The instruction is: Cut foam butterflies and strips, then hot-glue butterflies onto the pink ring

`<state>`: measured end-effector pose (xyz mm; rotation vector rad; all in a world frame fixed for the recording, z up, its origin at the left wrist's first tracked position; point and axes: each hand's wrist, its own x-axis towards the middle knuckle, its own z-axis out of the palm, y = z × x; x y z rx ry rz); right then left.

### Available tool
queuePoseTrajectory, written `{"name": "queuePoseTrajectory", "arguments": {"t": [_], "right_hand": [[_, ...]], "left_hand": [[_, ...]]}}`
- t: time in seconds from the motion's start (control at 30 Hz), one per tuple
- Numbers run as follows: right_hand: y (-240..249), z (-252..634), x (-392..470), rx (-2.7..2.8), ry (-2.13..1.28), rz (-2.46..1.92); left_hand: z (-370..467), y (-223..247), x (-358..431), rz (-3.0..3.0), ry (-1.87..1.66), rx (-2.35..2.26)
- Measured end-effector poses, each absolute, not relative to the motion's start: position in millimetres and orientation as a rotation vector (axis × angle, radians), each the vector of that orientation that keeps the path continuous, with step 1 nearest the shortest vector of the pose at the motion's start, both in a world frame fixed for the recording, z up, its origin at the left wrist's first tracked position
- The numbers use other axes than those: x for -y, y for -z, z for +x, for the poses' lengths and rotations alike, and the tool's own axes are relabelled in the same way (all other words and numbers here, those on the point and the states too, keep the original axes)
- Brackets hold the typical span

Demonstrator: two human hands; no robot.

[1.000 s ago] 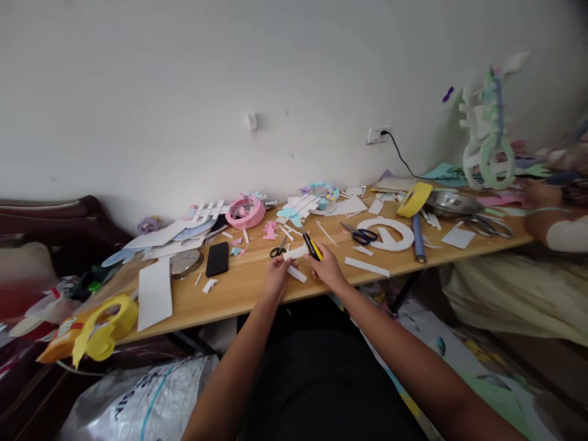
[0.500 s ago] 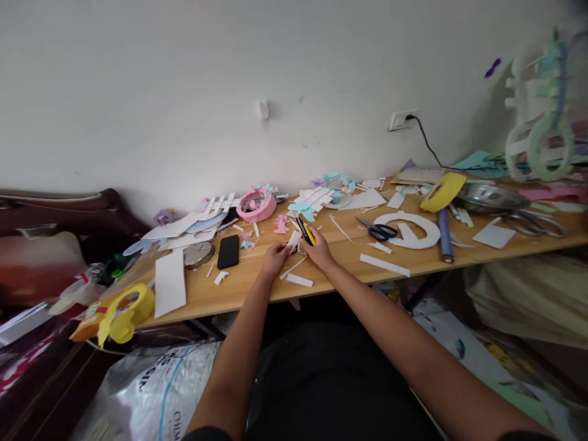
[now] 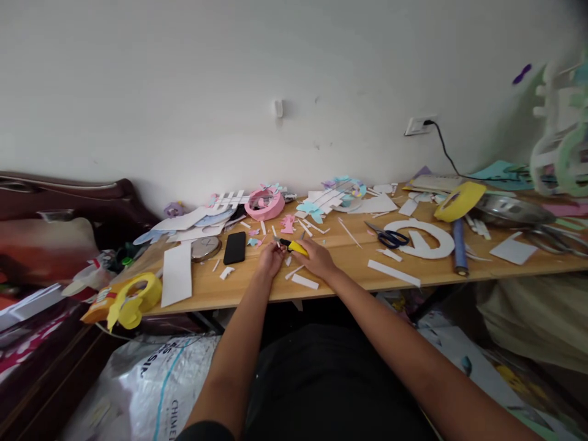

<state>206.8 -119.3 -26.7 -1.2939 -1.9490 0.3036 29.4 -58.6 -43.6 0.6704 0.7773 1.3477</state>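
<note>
The grey-white wall (image 3: pixel 206 92) is rising behind the long wooden table (image 3: pixel 239 288), whose far side is carrying a spread of cut paper and foam-like shapes. Below its front edge, on the person's left, a white printed bag (image 3: pixel 174 386) is slumping. On the tabletop to the right, a white ring (image 3: pixel 444 242) is lying flat, while a white rectangular sheet (image 3: pixel 177 274) is lying far to the left, near the table's front edge. A pink ring (image 3: pixel 265 214) is sitting toward the wall, and dark-handled scissors (image 3: pixel 381 232) are resting just beside the white ring. Near the middle, the right hand (image 3: pixel 318 258) is gripping the yellow-and-black cutter (image 3: pixel 297 247), fingers closing around its yellow body, its dark end pointing toward the left hand (image 3: pixel 272 260). The left fingers are bunching narrowly at that end; whether they are holding anything cannot be told. A black phone (image 3: pixel 234 248) is lying left of the left hand. Smallest, a short white strip (image 3: pixel 305 281) is lying just in front of the right hand.
</note>
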Motion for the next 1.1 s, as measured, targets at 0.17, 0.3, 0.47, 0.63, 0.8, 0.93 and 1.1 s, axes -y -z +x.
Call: {"name": "queuePoseTrajectory", "arguments": {"t": [0.17,0.3,0.47,0.63,0.8,0.93,1.1], "right_hand": [[25,205,116,2.099,-0.210,-1.323],[28,204,112,2.079,-0.130,-1.423],[32,205,106,2.003,-0.089,-1.521],[35,207,101,1.952,-0.103,-1.584],[37,208,99,1.953,-0.115,-1.577],[38,208,98,1.951,-0.122,-1.571],[40,209,97,1.964,-0.098,-1.530]], "left_hand": [[30,37,61,0.611,-1.337,-0.721],[29,34,64,0.598,-1.328,-0.696],[30,35,65,0.598,-1.335,-0.696],[29,35,66,0.596,-1.307,-0.693],[29,33,69,0.573,-1.261,-0.678],[28,31,72,0.568,-1.217,-0.646],[26,27,75,0.557,-1.160,-0.582]]}}
